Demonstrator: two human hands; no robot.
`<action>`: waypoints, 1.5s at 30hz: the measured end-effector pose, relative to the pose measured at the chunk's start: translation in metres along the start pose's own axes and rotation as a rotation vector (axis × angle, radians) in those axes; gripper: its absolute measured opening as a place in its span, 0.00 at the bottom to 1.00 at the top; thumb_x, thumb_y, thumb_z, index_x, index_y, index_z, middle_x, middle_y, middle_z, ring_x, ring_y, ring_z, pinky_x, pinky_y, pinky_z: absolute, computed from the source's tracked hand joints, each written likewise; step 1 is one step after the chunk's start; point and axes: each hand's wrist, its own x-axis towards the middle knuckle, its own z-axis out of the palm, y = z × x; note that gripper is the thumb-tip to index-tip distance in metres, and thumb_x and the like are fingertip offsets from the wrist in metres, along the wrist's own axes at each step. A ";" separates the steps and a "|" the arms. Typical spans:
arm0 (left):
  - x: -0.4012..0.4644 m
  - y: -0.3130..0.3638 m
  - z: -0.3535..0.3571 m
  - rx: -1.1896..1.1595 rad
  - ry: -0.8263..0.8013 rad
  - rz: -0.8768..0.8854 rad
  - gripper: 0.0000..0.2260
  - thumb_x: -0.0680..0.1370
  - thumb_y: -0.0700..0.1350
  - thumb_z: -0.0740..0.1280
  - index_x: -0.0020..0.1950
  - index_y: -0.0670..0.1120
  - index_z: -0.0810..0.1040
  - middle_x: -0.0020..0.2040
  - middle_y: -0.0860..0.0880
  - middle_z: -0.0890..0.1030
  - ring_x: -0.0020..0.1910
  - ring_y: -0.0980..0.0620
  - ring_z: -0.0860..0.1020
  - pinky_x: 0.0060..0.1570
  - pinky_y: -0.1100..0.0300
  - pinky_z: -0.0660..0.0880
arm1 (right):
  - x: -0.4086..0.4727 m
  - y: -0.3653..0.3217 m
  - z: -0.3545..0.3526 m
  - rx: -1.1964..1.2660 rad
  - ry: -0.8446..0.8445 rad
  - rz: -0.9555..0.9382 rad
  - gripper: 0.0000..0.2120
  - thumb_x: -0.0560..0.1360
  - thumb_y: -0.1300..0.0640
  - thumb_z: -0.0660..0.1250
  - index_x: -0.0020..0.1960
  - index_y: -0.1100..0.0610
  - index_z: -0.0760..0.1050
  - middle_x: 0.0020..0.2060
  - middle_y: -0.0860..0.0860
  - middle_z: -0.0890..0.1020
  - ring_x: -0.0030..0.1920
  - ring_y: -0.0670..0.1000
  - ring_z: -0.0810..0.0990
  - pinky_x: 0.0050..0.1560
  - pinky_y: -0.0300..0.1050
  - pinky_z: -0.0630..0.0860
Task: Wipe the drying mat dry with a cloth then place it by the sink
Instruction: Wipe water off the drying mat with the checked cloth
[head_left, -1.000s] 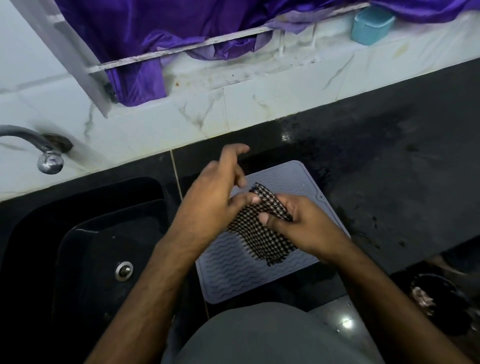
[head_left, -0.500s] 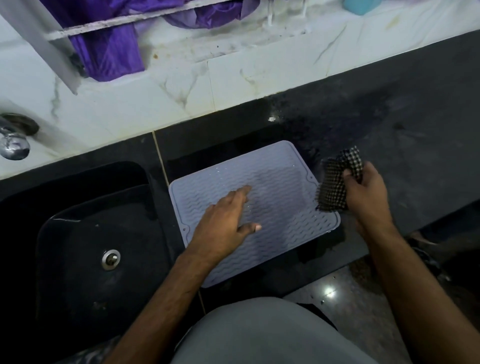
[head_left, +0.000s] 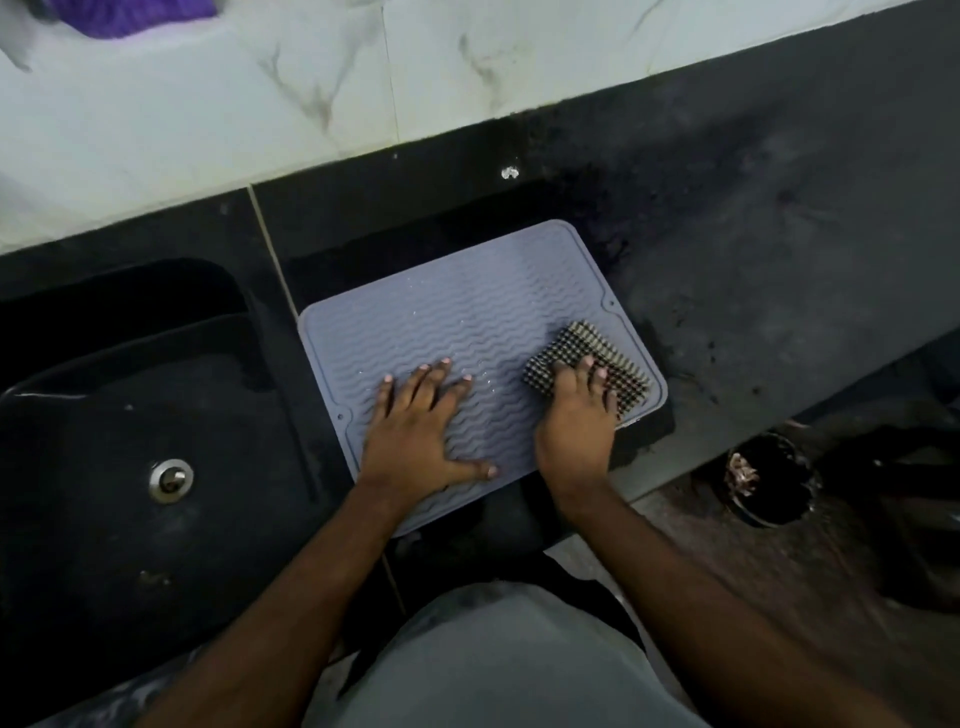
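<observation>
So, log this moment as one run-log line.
wiping | left hand flat on drying mat | right hand presses cloth on mat

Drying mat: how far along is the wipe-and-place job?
Done: the checked cloth is down on the drying mat. In hand: the right hand presses it onto the mat's right end while the left hand lies flat, pinning the mat. Left: droplets glint across the middle, so most wiping remains. The mat lies on the counter beside the sink; final placing not yet done.

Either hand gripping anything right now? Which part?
Nothing gripped. Right hand presses flat on top of the checked cloth at the right end of the drying mat; left hand lies flat on it.
</observation>
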 end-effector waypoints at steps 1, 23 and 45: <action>0.001 0.000 0.000 -0.005 -0.005 0.000 0.54 0.61 0.83 0.60 0.81 0.58 0.57 0.83 0.53 0.52 0.81 0.49 0.50 0.77 0.40 0.40 | -0.006 -0.008 0.001 -0.017 0.006 -0.011 0.20 0.74 0.66 0.63 0.66 0.59 0.74 0.71 0.65 0.71 0.71 0.66 0.70 0.69 0.65 0.67; 0.012 -0.016 -0.013 0.050 -0.114 0.116 0.59 0.57 0.81 0.65 0.81 0.52 0.54 0.80 0.50 0.55 0.76 0.46 0.56 0.76 0.43 0.51 | 0.041 0.034 -0.104 0.752 0.123 0.093 0.18 0.80 0.59 0.62 0.69 0.54 0.74 0.60 0.50 0.83 0.59 0.49 0.81 0.63 0.52 0.77; 0.012 -0.018 0.000 -0.072 0.055 0.084 0.36 0.74 0.59 0.66 0.79 0.49 0.60 0.79 0.51 0.60 0.79 0.49 0.57 0.79 0.44 0.42 | -0.058 -0.084 0.015 0.216 -0.145 -0.119 0.26 0.78 0.56 0.59 0.76 0.48 0.64 0.79 0.49 0.60 0.76 0.52 0.60 0.67 0.55 0.63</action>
